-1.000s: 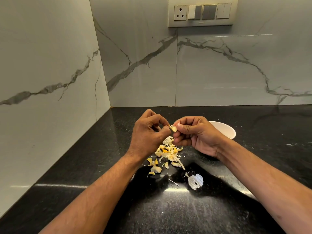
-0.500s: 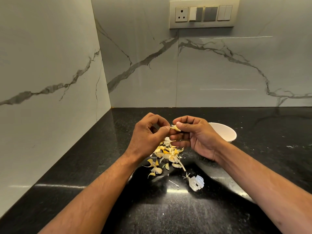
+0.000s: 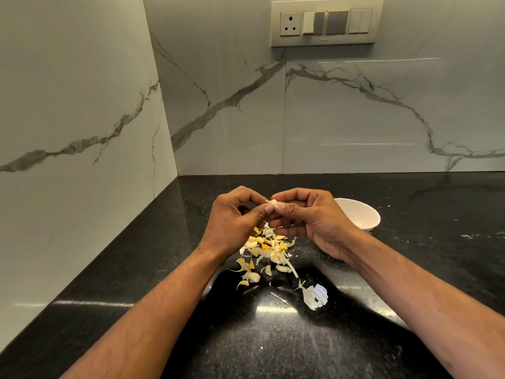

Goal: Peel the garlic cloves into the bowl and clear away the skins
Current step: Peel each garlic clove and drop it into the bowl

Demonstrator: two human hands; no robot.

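Pinching a garlic clove (image 3: 272,202) between both thumbs, left hand (image 3: 235,222) and right hand (image 3: 311,214) curled round it above the skins (image 3: 266,248) mid-counter. Bowl (image 3: 362,214) just right, behind the right hand, so probably the nearer one for dropping it in.

Garlic clove (image 3: 272,202) held between my two hands above the table (image 3: 273,346), over the heap of skins (image 3: 266,251).

My left hand (image 3: 235,222) and right hand (image 3: 314,217) meet at the clove, fingertips touching it from either side. The skins lie on the table directly below and in front of the hands, nearer me. The bowl (image 3: 363,214) stands on the table just behind my right hand, to its right. A flattened scrap (image 3: 315,296) lies apart, right of the heap and closer to me. The switch panel (image 3: 326,23) sits on the back wall.
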